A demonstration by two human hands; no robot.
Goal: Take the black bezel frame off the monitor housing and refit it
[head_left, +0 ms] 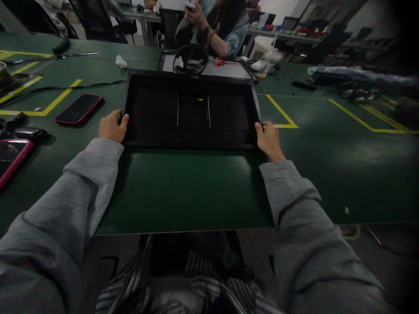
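A wide black rectangular frame (153,109) with raised edges, like a shallow tray or an emptied monitor housing, is held over the green table. Two thin metal rails and a dark bracket show in its middle. My left hand (113,126) grips its left edge, thumb on the near side. On the opposite edge, my right hand (269,138) is closed the same way. The fingers behind both edges are partly hidden. Whether the lower edge rests on the table, I cannot tell.
A red-edged phone (80,109) lies left of the frame, and another phone (13,157) sits nearer. Behind the frame are a black ring-shaped stand (190,59) and an orange tool (222,62). A person (225,30) sits opposite. Plastic-wrapped parts (356,77) lie far right.
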